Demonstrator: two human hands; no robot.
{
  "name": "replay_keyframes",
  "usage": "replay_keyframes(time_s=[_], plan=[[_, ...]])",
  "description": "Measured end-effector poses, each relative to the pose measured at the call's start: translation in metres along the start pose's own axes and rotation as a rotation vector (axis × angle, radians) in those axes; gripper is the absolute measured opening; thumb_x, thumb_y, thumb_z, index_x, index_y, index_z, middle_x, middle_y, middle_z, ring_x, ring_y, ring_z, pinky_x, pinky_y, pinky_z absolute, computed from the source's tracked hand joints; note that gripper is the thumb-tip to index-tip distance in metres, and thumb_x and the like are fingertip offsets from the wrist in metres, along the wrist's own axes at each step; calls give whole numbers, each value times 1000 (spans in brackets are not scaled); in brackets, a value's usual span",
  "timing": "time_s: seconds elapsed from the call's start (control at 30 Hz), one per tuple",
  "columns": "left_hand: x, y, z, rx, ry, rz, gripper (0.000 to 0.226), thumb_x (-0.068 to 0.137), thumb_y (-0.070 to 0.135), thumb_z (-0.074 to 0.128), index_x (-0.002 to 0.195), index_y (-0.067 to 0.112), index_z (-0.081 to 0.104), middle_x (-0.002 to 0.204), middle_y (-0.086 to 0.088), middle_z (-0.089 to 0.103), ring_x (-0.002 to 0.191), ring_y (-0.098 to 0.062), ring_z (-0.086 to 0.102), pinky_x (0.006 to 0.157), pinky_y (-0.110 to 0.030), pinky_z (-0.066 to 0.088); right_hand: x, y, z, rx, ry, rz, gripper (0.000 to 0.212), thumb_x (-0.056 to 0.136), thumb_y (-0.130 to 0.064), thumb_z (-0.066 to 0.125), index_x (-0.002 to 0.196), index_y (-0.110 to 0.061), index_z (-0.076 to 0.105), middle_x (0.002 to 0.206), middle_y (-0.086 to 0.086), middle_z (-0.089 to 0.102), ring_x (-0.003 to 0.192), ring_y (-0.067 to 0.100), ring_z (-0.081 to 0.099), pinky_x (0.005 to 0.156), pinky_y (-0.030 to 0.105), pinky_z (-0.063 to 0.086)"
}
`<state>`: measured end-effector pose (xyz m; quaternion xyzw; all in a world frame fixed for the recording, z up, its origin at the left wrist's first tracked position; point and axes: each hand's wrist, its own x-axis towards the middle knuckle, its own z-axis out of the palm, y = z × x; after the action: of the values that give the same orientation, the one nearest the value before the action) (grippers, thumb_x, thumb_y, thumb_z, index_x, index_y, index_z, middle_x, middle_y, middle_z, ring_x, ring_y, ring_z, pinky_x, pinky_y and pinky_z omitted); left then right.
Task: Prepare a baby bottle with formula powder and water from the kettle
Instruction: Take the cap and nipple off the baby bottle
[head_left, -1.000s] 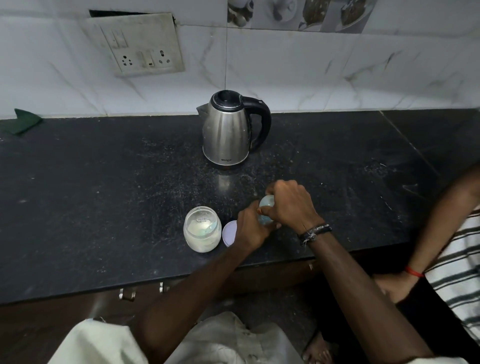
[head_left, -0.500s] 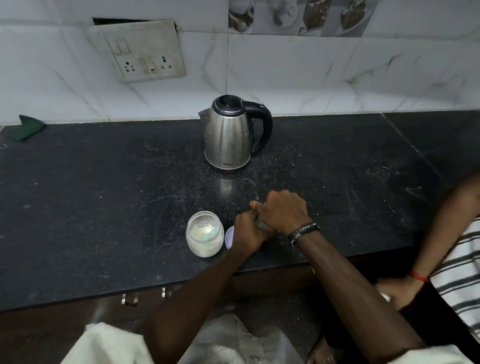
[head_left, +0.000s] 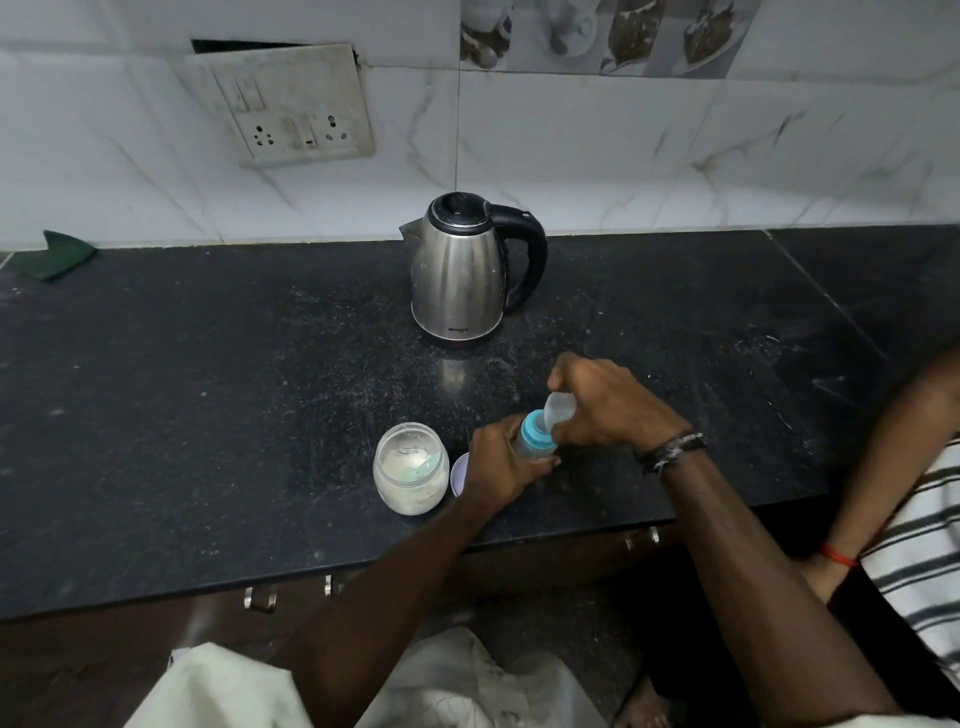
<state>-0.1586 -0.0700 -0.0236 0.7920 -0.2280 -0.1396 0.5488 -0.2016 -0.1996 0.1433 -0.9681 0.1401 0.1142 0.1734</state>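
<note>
2 hands work: left hand (head_left: 498, 462) grips bottle (head_left: 535, 441); right hand (head_left: 608, 402) pinches cap (head_left: 560, 408).

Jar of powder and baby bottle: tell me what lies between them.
In the head view, a small round lid lies on the counter between the jar and the bottle, partly hidden by the left hand gripping the bottle.

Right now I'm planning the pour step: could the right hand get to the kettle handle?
Probably yes, once it is free. The kettle stands just beyond the right hand, its handle turned to the right with bare counter between. But that hand holds the clear cap over the bottle.
</note>
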Motion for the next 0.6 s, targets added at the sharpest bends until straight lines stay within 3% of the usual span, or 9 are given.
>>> replay_keyframes(time_s=[0.07, 0.13, 0.33, 0.47, 0.6], plan=[[1, 0, 2, -8, 5, 20, 53, 65, 32, 90, 113, 20, 71, 100, 7, 76, 90, -6, 72, 81, -35, 60, 1, 13, -2, 40, -1, 3, 68, 71, -26, 82, 131, -17, 51, 126, 3, 57, 115, 24, 56, 82, 29, 46], [1, 0, 2, -4, 6, 44, 56, 66, 27, 92, 117, 18, 70, 106, 6, 76, 96, -3, 70, 87, -29, 58, 4, 28, -1, 92, 38, 29, 73, 72, -24, 83, 137, -14, 51, 134, 4, 56, 122, 22, 54, 93, 31, 48], [0, -1, 3, -1, -1, 62, 60, 68, 23, 92, 122, 14, 68, 116, 4, 73, 103, -1, 67, 91, -14, 53, 13, 78, 28, 323, 266, 214, 63, 70, -17, 88, 126, -9, 62, 122, 9, 66, 110, 22, 62, 88, 31, 51], [1, -1, 3, 7, -3, 62, 62, 69, 24, 92, 124, 14, 67, 119, 3, 72, 105, 0, 65, 90, -8, 49, 13, 96, 53, 382, 314, 319, 41, 73, -10, 85, 109, -6, 66, 109, 12, 68, 104, 27, 64, 86, 39, 55], [0, 0, 2, 12, -2, 67, 61, 70, 23, 91, 125, 13, 66, 119, 2, 72, 103, 1, 64, 88, -4, 46, 11, 106, 74, 402, 306, 372, 52, 71, -12, 86, 118, -9, 61, 119, 13, 65, 108, 28, 61, 89, 42, 54]])
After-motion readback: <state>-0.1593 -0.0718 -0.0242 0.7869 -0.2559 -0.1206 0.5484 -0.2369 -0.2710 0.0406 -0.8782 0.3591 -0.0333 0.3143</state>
